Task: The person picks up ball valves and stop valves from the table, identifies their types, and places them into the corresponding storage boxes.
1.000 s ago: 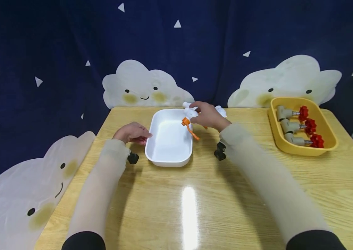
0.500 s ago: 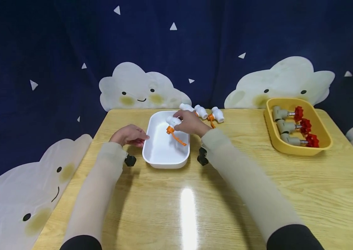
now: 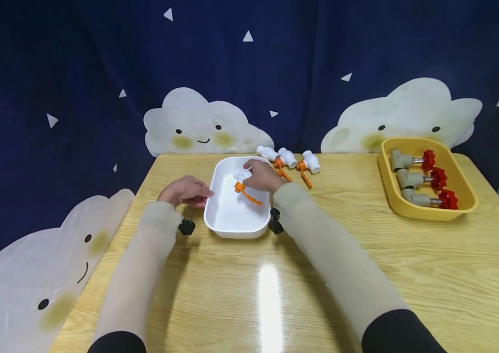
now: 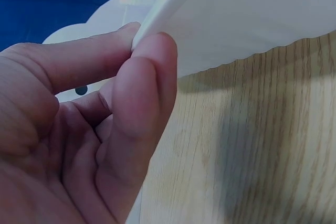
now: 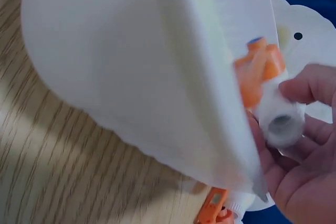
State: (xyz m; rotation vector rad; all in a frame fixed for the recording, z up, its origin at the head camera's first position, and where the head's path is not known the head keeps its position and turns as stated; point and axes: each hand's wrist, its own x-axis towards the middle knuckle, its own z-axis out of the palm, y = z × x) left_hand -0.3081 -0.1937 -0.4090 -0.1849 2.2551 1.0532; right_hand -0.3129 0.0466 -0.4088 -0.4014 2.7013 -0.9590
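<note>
My right hand (image 3: 261, 175) holds a white ball valve with an orange lever handle (image 3: 242, 175) inside the white tray (image 3: 237, 221). In the right wrist view, thumb and fingers grip the valve's white body (image 5: 283, 124), partly behind the tray's wall. At the tray's left side, my left hand (image 3: 187, 190) pinches the rim between thumb and fingers, as the left wrist view shows the hand (image 4: 105, 108) on the tray edge (image 4: 157, 14). Several more fingers of both hands are partly hidden. Behind the tray's right corner lie three similar ball valves, one being the rightmost valve (image 3: 311, 162).
A yellow tray (image 3: 412, 211) at the right back holds three grey valves with red handwheels (image 3: 438, 179). The wooden table (image 3: 214, 294) extends forward from a dark blue curtain (image 3: 240, 63) with white cloud cutouts (image 3: 205, 117).
My right hand has carried the ball valve leftward from the tray's right rim and lowered it into the tray. The left hand stays at the left rim.
</note>
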